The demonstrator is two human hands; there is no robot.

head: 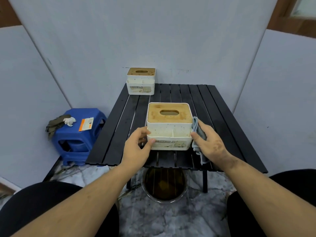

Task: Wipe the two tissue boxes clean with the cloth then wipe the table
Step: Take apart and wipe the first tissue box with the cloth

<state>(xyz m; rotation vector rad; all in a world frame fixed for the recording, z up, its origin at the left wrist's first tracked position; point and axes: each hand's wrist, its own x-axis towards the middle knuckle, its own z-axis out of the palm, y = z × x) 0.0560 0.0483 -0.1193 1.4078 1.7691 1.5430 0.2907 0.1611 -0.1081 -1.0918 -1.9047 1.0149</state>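
Left hand grips near tissue box; right hand presses cloth to its right side. Far tissue box speckled, table apparently unwiped.

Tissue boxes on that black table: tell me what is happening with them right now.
A person sits at the black slatted table cleaning the near tissue box. The left hand grips its left side to steady it, while the right hand presses a grey cloth against its right side. The box front looks speckled and stained. The far tissue box stands untouched at the table's back left corner, also spotted. A blue stool beside the table holds a crumpled tissue and a packet.
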